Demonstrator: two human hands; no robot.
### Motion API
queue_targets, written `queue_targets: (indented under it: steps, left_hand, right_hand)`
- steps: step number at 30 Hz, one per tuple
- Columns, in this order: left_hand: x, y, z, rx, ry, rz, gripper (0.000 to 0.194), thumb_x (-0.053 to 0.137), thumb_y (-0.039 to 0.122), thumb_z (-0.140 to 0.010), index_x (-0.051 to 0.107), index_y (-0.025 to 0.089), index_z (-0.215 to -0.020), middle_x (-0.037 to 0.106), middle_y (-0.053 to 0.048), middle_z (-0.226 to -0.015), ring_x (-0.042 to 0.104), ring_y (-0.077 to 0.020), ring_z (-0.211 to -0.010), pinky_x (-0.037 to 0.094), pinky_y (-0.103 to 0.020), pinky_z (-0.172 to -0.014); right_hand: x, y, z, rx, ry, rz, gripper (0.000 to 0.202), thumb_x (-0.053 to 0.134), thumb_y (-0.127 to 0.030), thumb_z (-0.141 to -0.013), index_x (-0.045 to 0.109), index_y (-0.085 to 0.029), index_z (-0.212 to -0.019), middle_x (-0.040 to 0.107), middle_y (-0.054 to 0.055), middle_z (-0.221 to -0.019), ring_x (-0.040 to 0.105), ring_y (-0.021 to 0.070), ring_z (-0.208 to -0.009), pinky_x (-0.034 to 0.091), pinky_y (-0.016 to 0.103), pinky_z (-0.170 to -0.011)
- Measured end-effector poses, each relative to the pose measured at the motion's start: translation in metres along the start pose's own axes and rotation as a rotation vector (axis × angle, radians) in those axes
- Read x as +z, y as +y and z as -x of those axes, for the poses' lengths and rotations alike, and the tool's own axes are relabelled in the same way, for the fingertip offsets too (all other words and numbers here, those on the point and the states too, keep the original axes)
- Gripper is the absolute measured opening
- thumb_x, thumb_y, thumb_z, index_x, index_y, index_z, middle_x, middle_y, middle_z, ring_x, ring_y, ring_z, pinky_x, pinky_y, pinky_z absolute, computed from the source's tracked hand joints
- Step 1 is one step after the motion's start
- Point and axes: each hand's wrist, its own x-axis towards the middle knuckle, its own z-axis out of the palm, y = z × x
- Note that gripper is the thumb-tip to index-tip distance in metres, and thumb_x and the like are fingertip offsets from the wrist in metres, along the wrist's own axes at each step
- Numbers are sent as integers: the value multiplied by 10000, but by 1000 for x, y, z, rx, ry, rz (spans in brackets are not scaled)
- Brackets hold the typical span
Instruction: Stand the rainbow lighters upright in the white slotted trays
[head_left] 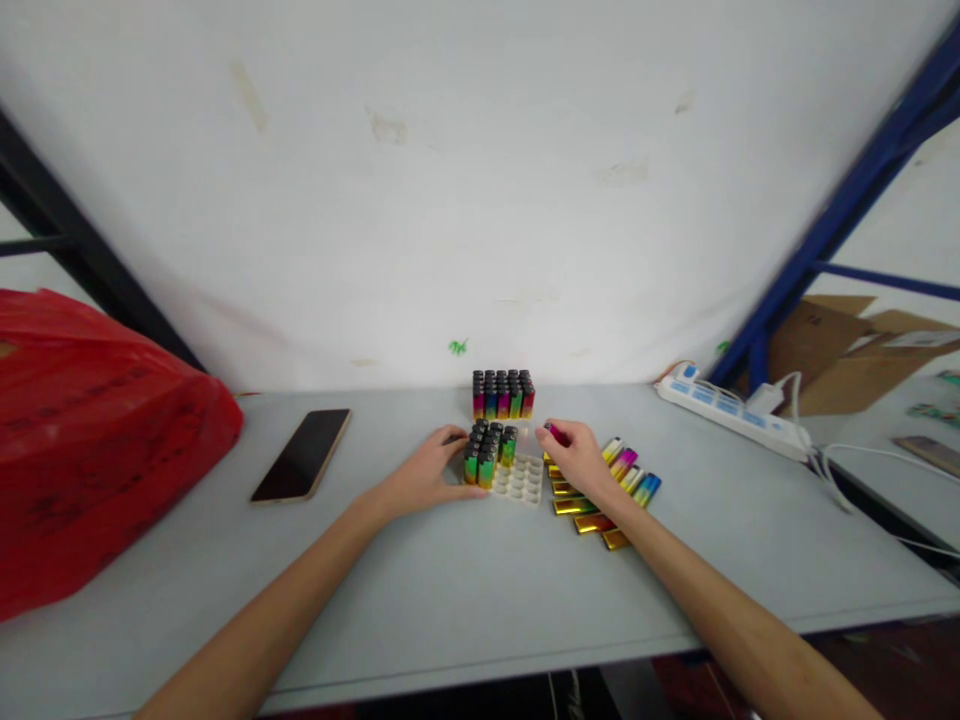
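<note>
A white tray with round hollows [520, 482] lies on the table, its left part filled with upright green-and-gold lighters [480, 462]. My left hand [430, 468] rests at the tray's left side, fingers spread around the standing lighters. My right hand [579, 455], just right of the tray, pinches a magenta lighter [556, 434] near its tip. Under and beside that hand, several shiny lighters [592, 522] lie flat in a fanned pile. Behind the tray stands a full block of multicoloured lighters with black tops [503, 395].
A black phone [302, 456] lies on the grey table [450, 600] at left, near a large red bag [97, 440]. At right are a white power strip [731, 412] with cables and a cardboard box [840, 350]. A white wall [480, 180] rises behind.
</note>
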Motion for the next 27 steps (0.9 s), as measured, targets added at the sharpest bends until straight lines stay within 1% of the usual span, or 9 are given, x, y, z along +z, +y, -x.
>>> queue_targets:
  steps: [3, 8, 15, 21, 24, 27]
  left_hand:
    - [0, 0, 0, 1, -7, -11, 756, 871, 646, -724, 696, 174, -1288, 605, -164, -1377, 598, -371, -1300, 459, -522, -1195]
    - [1, -2, 0, 24, 23, -14, 736, 868, 663, -719, 706, 213, -1279, 618, -132, -1368, 606, -366, -1288, 475, -522, -1185]
    - [1, -3, 0, 39, 31, -8, 726, 860, 672, -721, 716, 221, -1271, 635, -130, -1348, 619, -364, -1268, 488, -535, -1170]
    - [0, 0, -1, 24, 18, -12, 726, 862, 660, -725, 718, 191, -1260, 627, -152, -1347, 608, -375, -1283, 476, -531, -1179]
    - [-1, 1, -1, 24, 16, -9, 724, 867, 658, -723, 715, 207, -1268, 633, -143, -1341, 613, -364, -1276, 472, -525, -1181]
    - [0, 1, -1, 25, 20, -9, 722, 877, 652, -714, 717, 216, -1266, 643, -135, -1333, 618, -358, -1264, 482, -520, -1172]
  right_hand:
    - [2, -2, 3, 3, -23, 37, 380, 526, -483, -856, 377, -235, -609, 311, -49, -596, 317, 119, -589, 230, 278, -562]
    - [2, -5, 3, -16, -31, 72, 367, 519, -468, -864, 386, -232, -616, 331, -49, -597, 330, 119, -588, 239, 275, -564]
    - [-2, -14, 4, -79, -75, 120, 497, 519, -587, -972, 414, -217, -657, 373, -48, -615, 362, 123, -616, 270, 270, -582]
    - [-3, -18, 7, -102, -58, 123, 526, 530, -605, -967, 389, -221, -635, 367, -48, -602, 347, 117, -598, 267, 271, -574]
    - [-2, -18, 8, -101, -64, 134, 503, 529, -574, -957, 378, -223, -629, 359, -49, -593, 342, 116, -591, 264, 273, -574]
    - [-2, -18, 9, -97, -69, 155, 428, 509, -495, -935, 383, -225, -629, 361, -46, -586, 355, 121, -589, 265, 276, -579]
